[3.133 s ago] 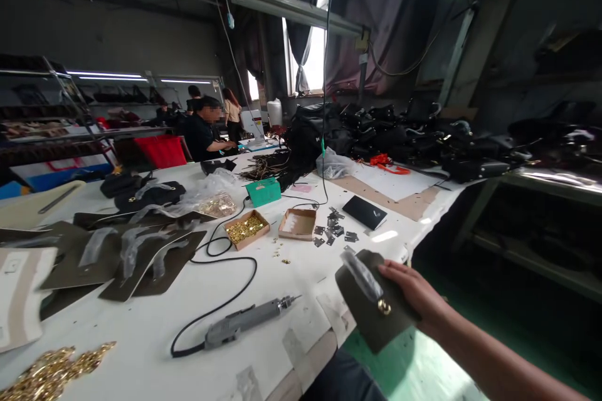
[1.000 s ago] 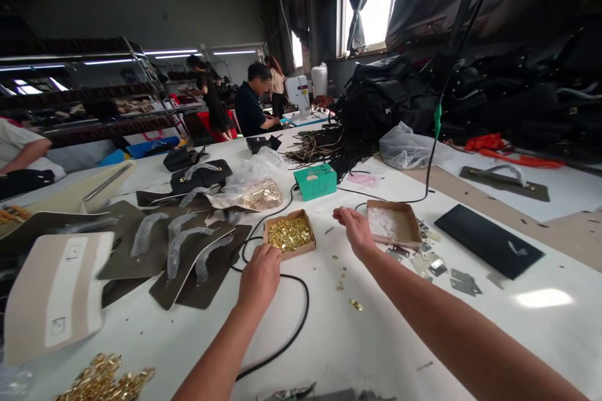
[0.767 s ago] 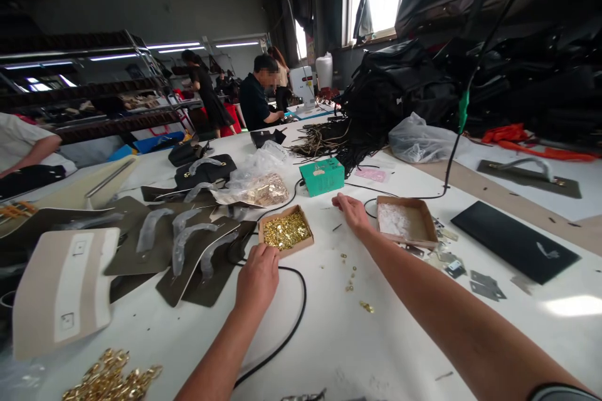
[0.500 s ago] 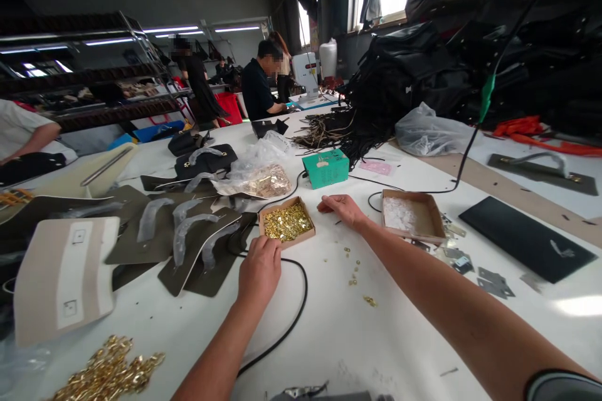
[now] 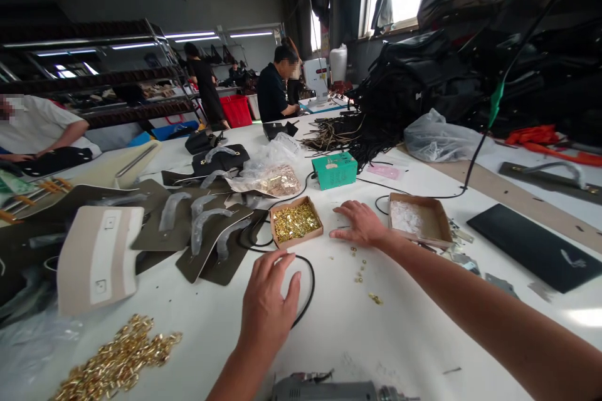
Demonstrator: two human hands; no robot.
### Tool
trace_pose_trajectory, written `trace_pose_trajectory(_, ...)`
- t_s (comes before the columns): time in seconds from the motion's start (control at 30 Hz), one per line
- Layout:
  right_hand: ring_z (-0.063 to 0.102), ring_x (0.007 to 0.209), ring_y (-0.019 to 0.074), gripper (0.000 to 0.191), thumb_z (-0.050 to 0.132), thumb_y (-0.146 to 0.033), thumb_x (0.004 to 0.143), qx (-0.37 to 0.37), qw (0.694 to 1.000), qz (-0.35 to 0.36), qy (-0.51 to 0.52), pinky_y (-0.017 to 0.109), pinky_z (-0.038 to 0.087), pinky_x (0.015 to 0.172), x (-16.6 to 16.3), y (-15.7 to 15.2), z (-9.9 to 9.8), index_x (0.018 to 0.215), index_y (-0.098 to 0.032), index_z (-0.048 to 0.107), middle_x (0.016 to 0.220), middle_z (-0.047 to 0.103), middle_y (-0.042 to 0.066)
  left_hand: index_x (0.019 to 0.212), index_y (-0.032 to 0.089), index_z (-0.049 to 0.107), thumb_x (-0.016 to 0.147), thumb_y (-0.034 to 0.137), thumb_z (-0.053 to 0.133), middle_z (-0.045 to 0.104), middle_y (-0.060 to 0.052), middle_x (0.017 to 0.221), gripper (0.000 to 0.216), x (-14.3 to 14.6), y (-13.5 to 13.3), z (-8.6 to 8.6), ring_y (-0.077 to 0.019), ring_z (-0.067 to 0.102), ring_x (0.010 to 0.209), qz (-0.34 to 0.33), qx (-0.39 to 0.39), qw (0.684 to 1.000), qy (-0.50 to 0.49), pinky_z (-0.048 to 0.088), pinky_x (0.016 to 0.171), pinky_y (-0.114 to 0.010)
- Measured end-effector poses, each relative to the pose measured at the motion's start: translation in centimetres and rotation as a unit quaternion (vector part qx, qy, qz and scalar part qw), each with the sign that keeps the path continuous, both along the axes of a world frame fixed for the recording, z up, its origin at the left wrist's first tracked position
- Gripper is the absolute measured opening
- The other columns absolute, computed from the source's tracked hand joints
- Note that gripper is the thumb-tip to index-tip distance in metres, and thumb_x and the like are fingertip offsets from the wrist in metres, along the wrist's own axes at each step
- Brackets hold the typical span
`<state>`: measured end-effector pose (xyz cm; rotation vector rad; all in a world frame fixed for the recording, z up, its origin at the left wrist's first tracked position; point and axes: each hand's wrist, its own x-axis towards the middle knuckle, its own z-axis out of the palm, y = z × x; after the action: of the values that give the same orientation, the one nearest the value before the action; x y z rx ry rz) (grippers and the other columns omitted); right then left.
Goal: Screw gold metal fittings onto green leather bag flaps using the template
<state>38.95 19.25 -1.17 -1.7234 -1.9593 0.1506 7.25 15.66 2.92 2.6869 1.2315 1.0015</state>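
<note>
My left hand [image 5: 270, 301] is open above the white table, thumb apart from the fingers, holding nothing. Just beyond its fingertips stands a small cardboard box [image 5: 301, 241] filled with small gold metal pieces [image 5: 294, 219]. To the right of that box, my right hand [image 5: 361, 223] is spread open, palm down, at or just above the tabletop, with nothing visible in it. A few loose gold pieces [image 5: 360, 272] lie on the table near its wrist. At the bottom edge a grey power tool [image 5: 324, 388] shows only in part.
A second cardboard box [image 5: 431, 220] holds white bits. Behind are a green box [image 5: 335, 170] and a black cable [image 5: 313, 282]. Dark flat panels [image 5: 188, 272] with wrapped handles and a gold hardware pile [image 5: 122, 357] lie left. A black panel [image 5: 531, 244] lies right. Several people work beyond.
My left hand has come off the gold-piece box, moved back toward me and opened. My right hand's fingers, bunched before, have spread out. The view has shifted slightly, showing more of the power tool.
</note>
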Motion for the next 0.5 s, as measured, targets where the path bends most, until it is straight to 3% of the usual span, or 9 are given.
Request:
trace_pose_trajectory(0.13,0.055,0.114,0.0348,0.086,0.058,-0.086,0.075,-0.003,0.994,0.002,-0.109,0.05,0.042,0.102,-0.9,-0.2,-0.4,0.131,-0.022,0.065,0.123,0.063,0.016,0.12,0.025,0.061,0.095,0.023,0.059,0.067,-0.008,0.114,0.025,-2.1,-3.2,0.0,-0.0242,0.063,0.11,-0.003,-0.004,0.999,-0.031,0.055,0.095,-0.039)
trace_pose_trajectory(0.37,0.054,0.111,0.0308,0.05,0.052,-0.063,0.095,-0.036,0.988,-0.001,-0.148,0.039,0.047,0.085,-1.5,0.7,0.0,0.122,-0.023,0.066,0.117,0.063,0.013,0.112,0.025,0.067,0.095,0.023,0.06,0.068,-0.005,0.108,0.018,-4.5,-4.6,-2.0,-0.0203,0.067,0.103,0.0,-0.025,0.998,-0.065,0.056,0.089,-0.032)
trace_pose_trajectory(0.5,0.055,0.112,0.0271,0.04,0.044,-0.053,0.103,-0.061,0.983,-0.004,-0.175,0.034,0.046,0.078,-1.9,0.6,0.5,0.117,-0.024,0.066,0.116,0.064,0.011,0.109,0.024,0.068,0.094,0.021,0.062,0.068,-0.004,0.105,0.016,-5.0,-4.7,-3.0,-0.0181,0.068,0.099,-0.016,-0.026,0.995,-0.09,0.056,0.088,-0.03)
